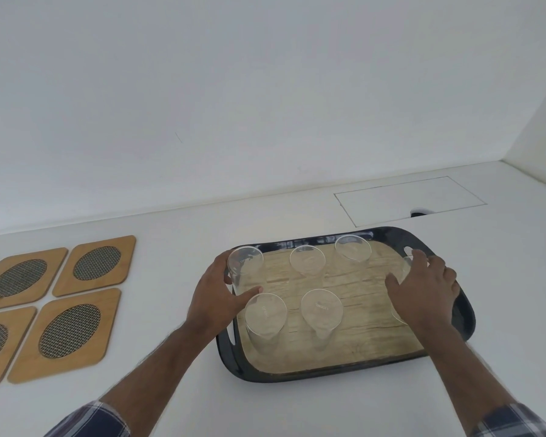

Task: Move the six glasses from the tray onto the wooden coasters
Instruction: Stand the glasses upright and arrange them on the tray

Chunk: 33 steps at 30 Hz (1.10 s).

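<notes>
A dark tray [296,376] with a wood-print floor stands on the white counter and holds several clear glasses. My left hand [216,298] wraps around the back-left glass [245,263], thumb on its near side. My right hand [423,288] covers and grips the right-hand glass [405,268], most of which is hidden under my fingers. Standing free are the back-middle glass [307,260], another [353,247] behind it to the right, the front-left glass [265,313] and the front-middle glass [321,310]. Several wooden coasters with oval mesh centres, such as one [96,263] and another [69,331], lie at the left, bare.
A white wall runs along the back of the counter and a side wall closes the right corner. A rectangular hatch outline [410,200] with a small finger hole [418,212] lies in the counter behind the tray. A strip of counter separates the tray from the coasters.
</notes>
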{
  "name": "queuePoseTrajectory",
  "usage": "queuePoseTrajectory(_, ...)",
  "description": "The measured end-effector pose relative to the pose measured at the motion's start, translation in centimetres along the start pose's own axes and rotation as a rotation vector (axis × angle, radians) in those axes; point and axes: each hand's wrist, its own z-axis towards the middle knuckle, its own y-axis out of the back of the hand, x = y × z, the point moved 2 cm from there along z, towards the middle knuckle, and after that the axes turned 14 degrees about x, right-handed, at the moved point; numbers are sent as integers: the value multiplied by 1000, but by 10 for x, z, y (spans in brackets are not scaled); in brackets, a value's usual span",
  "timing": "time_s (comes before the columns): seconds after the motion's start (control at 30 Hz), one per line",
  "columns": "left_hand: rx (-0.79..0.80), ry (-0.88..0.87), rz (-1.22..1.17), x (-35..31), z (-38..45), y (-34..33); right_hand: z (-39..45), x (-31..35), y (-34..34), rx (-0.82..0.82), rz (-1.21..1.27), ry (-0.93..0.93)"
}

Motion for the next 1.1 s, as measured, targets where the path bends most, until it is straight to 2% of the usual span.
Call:
queuePoseTrajectory(0.13,0,3,1,1,0,0,2,-6,-1,174,2,-120)
queuePoseTrajectory(0.37,5,-2,23,2,1,-1,1,-12,2,384,131,-132)
queuePoseTrajectory(0.47,5,0,20,2,1,-1,-3,-13,4,421,154,-108)
queuePoseTrajectory(0.9,12,1,20,3,1,-1,-25,-24,30,100,252,-6)
queuePoseTrajectory(1.1,22,-7,25,3,1,-1,-32,-19,39,86,304,38)
